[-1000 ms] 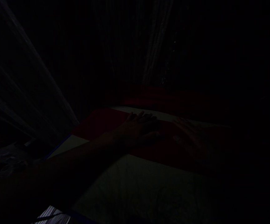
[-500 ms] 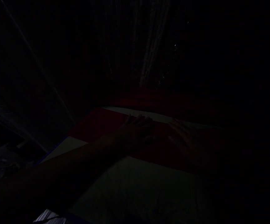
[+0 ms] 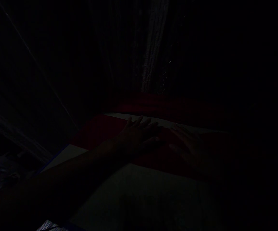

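Note:
The view is very dark. A red cloth point(image 3: 100, 128) lies across a pale surface point(image 3: 153, 189), with a strip of pale material point(image 3: 177, 124) along its far edge. My left hand point(image 3: 139, 136) is flat on the red cloth, fingers spread, their tips by the pale strip. To its right, my right hand point(image 3: 187, 141) also rests on the red cloth with its fingers stretched out and the thumb apart. Neither hand holds anything. Deep shadow hides the right wrist and the cloth's right end.
Behind the pale strip is more dark red fabric point(image 3: 151, 104). A blue edge point(image 3: 54, 157) borders the pale surface at the left. Crumpled, shiny material point(image 3: 2, 176) is at the lower left. A striped patch point(image 3: 49, 226) shows at the bottom. Dim hanging folds point(image 3: 152, 48) rise at the back.
My left hand has shifted slightly left, its fingers a little more spread and nearer the pale strip. My right hand appears slightly further left. The camera view has moved a little.

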The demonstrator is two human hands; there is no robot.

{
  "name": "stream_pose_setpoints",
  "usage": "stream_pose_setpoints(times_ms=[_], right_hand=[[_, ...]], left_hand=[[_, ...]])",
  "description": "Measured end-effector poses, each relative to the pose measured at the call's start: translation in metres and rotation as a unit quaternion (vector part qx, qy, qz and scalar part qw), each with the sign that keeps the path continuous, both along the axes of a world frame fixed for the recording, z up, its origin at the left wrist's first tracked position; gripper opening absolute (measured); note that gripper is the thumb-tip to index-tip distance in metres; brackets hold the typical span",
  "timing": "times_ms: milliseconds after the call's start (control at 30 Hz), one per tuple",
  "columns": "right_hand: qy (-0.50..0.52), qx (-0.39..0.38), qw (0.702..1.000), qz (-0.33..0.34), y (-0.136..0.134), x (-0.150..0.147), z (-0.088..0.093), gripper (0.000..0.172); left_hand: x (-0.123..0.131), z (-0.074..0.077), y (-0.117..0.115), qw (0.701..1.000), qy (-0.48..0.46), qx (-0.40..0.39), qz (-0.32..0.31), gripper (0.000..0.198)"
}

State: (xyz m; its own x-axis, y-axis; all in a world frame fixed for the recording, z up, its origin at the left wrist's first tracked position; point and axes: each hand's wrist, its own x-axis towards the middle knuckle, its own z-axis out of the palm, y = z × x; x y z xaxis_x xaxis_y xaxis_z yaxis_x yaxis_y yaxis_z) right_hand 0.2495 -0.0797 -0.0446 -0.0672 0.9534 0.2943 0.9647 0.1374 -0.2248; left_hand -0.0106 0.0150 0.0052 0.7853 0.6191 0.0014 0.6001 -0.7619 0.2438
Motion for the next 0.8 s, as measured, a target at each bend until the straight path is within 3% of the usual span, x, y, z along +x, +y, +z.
stream_pose_setpoints(times_ms=[433,533,700,800], right_hand=[[0.011,-0.019,1.0,0.003,0.001,0.005,-0.004,0.075],[0.027,0.005,1.0,-0.004,0.002,0.007,-0.005,0.076],[0.029,-0.071,0.997,-0.01,0.004,0.008,-0.006,0.079],[0.024,-0.079,0.997,-0.012,0.005,0.007,-0.005,0.079]], left_hand=[[-0.002,-0.006,0.005,1.0,-0.003,0.009,0.019,0.079],[-0.003,-0.007,0.006,1.0,-0.002,0.013,0.018,0.078],[-0.004,-0.012,0.008,1.0,0.002,0.016,0.002,0.082],[-0.004,-0.014,0.009,1.0,-0.001,0.013,0.001,0.082]])
